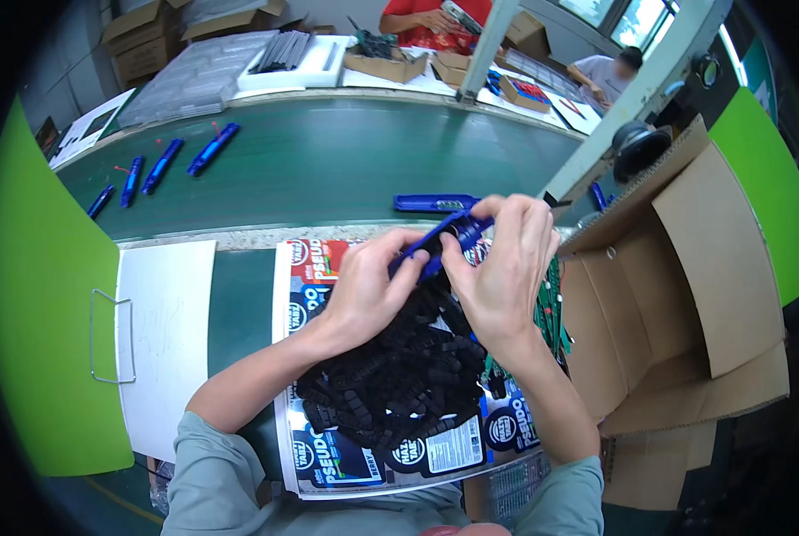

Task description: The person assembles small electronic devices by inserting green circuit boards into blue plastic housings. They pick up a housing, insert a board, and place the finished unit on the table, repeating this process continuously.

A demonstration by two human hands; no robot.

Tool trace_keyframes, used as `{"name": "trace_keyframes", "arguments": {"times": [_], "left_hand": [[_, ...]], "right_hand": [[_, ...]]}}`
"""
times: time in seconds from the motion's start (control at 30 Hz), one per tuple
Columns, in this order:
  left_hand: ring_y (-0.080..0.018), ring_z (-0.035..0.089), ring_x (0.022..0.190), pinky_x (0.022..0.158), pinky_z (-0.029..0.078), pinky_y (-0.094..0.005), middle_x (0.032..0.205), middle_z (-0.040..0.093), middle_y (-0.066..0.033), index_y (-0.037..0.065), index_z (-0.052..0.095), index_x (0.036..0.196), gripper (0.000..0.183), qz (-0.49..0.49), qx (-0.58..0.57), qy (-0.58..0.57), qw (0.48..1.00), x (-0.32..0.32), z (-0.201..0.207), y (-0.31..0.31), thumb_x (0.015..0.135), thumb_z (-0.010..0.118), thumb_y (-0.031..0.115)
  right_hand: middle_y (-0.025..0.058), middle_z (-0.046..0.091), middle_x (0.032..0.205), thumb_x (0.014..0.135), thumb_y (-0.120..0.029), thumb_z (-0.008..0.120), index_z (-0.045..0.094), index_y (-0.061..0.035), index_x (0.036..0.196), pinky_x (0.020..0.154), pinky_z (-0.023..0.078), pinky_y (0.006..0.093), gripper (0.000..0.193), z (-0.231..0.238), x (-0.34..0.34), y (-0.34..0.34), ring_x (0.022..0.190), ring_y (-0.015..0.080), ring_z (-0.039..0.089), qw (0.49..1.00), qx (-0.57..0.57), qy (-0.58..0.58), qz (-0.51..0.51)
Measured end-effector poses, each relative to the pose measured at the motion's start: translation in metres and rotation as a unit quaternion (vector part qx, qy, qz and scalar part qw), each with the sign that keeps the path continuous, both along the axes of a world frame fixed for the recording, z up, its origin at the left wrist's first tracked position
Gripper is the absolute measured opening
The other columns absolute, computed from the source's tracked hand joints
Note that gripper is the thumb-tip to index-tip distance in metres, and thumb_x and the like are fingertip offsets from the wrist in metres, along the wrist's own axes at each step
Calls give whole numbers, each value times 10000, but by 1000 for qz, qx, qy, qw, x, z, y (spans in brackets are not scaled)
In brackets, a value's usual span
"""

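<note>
A green conveyor belt [328,161] is running across the workshop in front of the person, with green dividers [42,304] standing at either side of the station. Below the belt, on the counter [238,304], a printed sheet [319,259] is lying under a heap of small black parts [390,375].

Both hands are hovering just above the far end of that heap, near the belt's edge. The left hand [363,286] is closing its fingers on the lower end of a blue tool [439,241], thumb pressing from above. The right hand [506,268] is clamping on the upper end of the same tool, fingertips curling over it, so the tool is lying slantwise between the two hands and is partly hidden by them. Whether a black part is being held against it cannot be told.

A second blue tool [435,203] is lying on the belt just beyond the hands. Four more blue tools [163,165] are lying well apart on the belt's left stretch. An open cardboard box [685,268] is standing just right of the right hand, with green cords [551,308] lying between it and the heap. A white board [167,330] with a wire clip is lying to the left of the sheet. Across the belt, another person in red [430,22] is working at a cluttered table.
</note>
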State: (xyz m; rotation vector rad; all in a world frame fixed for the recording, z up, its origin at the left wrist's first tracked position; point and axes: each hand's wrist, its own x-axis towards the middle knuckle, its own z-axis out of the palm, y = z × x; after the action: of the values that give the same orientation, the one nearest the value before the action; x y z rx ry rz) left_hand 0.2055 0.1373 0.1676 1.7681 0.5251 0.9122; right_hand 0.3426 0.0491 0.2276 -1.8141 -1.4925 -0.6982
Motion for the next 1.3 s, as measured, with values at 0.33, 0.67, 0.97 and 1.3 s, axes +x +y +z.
{"name": "trace_keyframes", "arguments": {"times": [0.33, 0.67, 0.97, 1.3], "left_hand": [[-153, 674, 756, 689, 534, -291, 949, 724, -104, -38, 684, 1220, 259, -20, -31, -19, 999, -5, 7, -8, 973, 652, 30], [-62, 603, 729, 656, 511, -232, 1001, 696, -34, -34, 605, 1352, 353, -89, -149, -53, 983, -6, 7, 0, 1037, 602, 125], [-83, 607, 716, 640, 515, -243, 959, 662, -38, -27, 621, 1267, 285, -103, -158, -24, 982, -5, 6, 2, 1038, 592, 140], [-62, 603, 708, 623, 497, -230, 933, 663, -14, -29, 608, 1350, 351, -130, -179, -27, 975, -2, 5, -3, 1041, 589, 135]], "right_hand": [[75, 602, 1015, 816, -162, 858, 596, -5, 1238, 782, 505, 329, 521, 15, 47, -28, 907, 151, 609, 947, -56, 264, 176], [105, 750, 845, 907, -104, 743, 725, 57, 1019, 710, 569, 292, 196, -11, 132, -129, 736, 137, 699, 928, -218, 288, -93], [107, 739, 930, 918, -140, 759, 691, 71, 1078, 789, 570, 291, 274, -48, 144, -145, 830, 135, 693, 867, -205, 454, -15], [18, 644, 913, 894, -83, 793, 611, 21, 1110, 733, 515, 215, 301, -25, 151, -161, 816, 65, 602, 881, -93, 465, 2]]}}
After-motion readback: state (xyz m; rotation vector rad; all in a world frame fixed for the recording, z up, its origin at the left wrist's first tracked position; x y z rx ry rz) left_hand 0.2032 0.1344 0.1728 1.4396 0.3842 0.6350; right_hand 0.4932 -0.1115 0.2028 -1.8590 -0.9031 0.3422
